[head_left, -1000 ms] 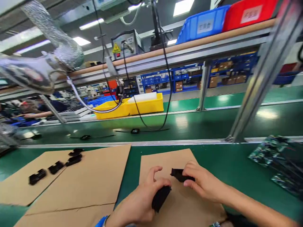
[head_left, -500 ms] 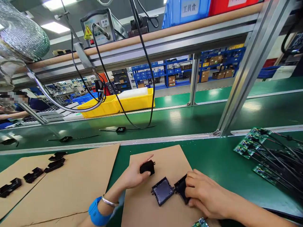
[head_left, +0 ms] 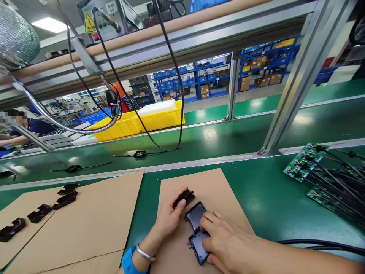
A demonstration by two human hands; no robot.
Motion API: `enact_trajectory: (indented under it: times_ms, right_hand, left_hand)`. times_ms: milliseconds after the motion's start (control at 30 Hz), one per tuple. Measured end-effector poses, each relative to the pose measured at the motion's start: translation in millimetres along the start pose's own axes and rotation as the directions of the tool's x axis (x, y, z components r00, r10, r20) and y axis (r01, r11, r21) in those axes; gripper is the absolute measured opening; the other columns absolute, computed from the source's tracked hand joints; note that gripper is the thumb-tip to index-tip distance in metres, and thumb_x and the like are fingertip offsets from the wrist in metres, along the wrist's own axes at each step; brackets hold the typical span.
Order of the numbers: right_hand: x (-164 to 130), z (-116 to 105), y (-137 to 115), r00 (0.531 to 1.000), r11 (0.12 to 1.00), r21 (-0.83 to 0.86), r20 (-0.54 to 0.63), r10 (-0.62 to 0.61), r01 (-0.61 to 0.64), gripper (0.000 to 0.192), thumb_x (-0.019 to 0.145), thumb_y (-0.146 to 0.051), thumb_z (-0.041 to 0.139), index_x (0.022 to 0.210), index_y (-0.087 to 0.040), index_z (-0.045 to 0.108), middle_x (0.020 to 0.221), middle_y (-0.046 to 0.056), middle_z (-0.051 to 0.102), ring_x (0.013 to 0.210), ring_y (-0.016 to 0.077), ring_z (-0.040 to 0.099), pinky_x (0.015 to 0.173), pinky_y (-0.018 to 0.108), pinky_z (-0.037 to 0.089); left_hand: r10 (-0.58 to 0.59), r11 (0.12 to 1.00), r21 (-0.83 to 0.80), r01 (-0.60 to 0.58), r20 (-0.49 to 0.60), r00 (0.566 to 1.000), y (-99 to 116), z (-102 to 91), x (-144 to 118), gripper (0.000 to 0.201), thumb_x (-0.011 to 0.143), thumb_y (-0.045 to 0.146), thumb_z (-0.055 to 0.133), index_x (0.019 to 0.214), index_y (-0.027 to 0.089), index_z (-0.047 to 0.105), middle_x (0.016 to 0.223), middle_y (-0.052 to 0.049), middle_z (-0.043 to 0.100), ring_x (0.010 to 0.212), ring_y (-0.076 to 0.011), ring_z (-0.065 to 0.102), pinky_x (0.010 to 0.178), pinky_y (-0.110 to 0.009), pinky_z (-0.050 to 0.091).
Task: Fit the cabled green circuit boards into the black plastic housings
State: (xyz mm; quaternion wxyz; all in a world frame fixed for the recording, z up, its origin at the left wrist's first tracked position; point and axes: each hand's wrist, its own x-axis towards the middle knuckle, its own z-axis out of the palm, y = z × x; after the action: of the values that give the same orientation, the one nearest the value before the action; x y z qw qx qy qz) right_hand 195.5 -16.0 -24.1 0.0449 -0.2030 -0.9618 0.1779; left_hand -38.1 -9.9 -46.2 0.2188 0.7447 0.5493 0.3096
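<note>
The only view is taken from the head of the person, and it looks forward and down over the surface (head_left: 265,194). The left hand (head_left: 168,215) and the right hand (head_left: 228,241) are near to the camera, below the middle of the view, and the arms enter from its bottom and its lower right corner. The beam (head_left: 211,38) crosses the upper part, slanting upward to the right. Under it, the view reaches to the racks (head_left: 197,82), which are far away.

My green bench (head_left: 266,190), listed: one small cardboard sheet (head_left: 224,198), lying before me. Left of that sheet I have larger cardboard (head_left: 99,213); right of it, a heap of circuit boards (head_left: 306,161) with black wires (head_left: 342,186), and thick black cables (head_left: 319,241).
</note>
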Motion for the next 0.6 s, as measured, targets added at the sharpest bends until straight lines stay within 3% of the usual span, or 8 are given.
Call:
enact_trajectory:
  times_ms: [67,167,267,333,433,500,600]
  right_hand:
    - [-2,-2,2,0.998,0.998,-0.009,-0.017,0.056,-0.056,0.021,0.083,-0.037,0.065,0.089,-0.017,0.071,0.105,0.012,0.057,0.105,0.0312,0.047,0.093,0.048,0.04]
    - [-17,-16,8,0.995,0.996,0.038,-0.044,0.085,-0.083,0.02,0.084,-0.038,0.065,0.09,-0.019,0.068,0.101,0.009,0.058,0.103,0.0278,0.048,0.093,0.045,0.039]
    - [-43,-36,16,0.988,0.986,0.099,-0.056,0.143,-0.137,0.014,0.09,-0.032,0.059,0.085,-0.019,0.064,0.096,0.006,0.058,0.099,0.0232,0.049,0.091,0.039,0.039]
    - [-60,-43,19,0.976,0.97,0.113,-0.011,0.218,-0.215,0.013,0.09,-0.029,0.057,0.082,-0.019,0.061,0.092,0.005,0.057,0.095,0.0225,0.05,0.088,0.038,0.041]
    - [-77,-35,20,0.945,0.938,0.111,0.036,0.326,-0.328,0.008,0.085,-0.026,0.062,0.089,-0.019,0.06,0.096,0.006,0.056,0.096,0.0248,0.05,0.086,0.04,0.041]
    - [-82,-25,20,0.94,0.934,0.109,0.045,0.337,-0.34,0.006,0.085,-0.021,0.059,0.09,-0.019,0.058,0.098,0.007,0.056,0.099,0.026,0.049,0.088,0.042,0.041]
    - [-84,-18,17,0.962,0.956,0.117,0.082,0.262,-0.27,0.007,0.085,-0.013,0.051,0.086,-0.019,0.054,0.099,0.007,0.056,0.1,0.0259,0.05,0.091,0.044,0.04]
  left_hand:
    - [0.007,1.0,0.025,-0.007,0.007,1.0,0,3.0,-2,0.048,0.102,0.033,0.035,0.15,0.025,0.034,0.145,-0.009,0.049,0.134,-0.0246,0.044,0.11,-0.045,0.036]
    - [0.056,0.995,0.069,-0.065,0.126,0.99,6,8.9,-4,0.05,0.099,0.038,0.045,0.147,0.03,0.038,0.142,-0.006,0.053,0.14,-0.0287,0.034,0.114,-0.053,0.026]
    - [0.102,0.989,0.079,-0.122,0.221,0.97,12,12.6,-5,0.052,0.098,0.036,0.046,0.148,0.028,0.036,0.148,-0.005,0.047,0.146,-0.0306,0.02,0.117,-0.056,0.017]
    - [0.126,0.987,0.065,-0.149,0.273,0.954,12,13.8,-5,0.051,0.099,0.03,0.042,0.149,0.027,0.035,0.151,-0.004,0.042,0.146,-0.029,0.018,0.118,-0.054,0.017]
    - [0.165,0.981,0.038,-0.188,0.337,0.927,10,13.7,-5,0.052,0.098,0.022,0.039,0.149,0.029,0.035,0.152,-0.001,0.041,0.146,-0.0265,0.02,0.118,-0.052,0.02]
    - [0.191,0.976,0.042,-0.213,0.302,0.934,13,11.7,-6,0.051,0.097,0.02,0.037,0.148,0.029,0.037,0.153,-0.002,0.039,0.146,-0.0268,0.02,0.117,-0.054,0.021]
    - [0.218,0.974,0.031,-0.224,0.136,0.966,33,6.6,-13,0.042,0.097,0.024,0.039,0.138,0.026,0.05,0.145,-0.007,0.048,0.139,-0.0286,0.034,0.113,-0.053,0.029]
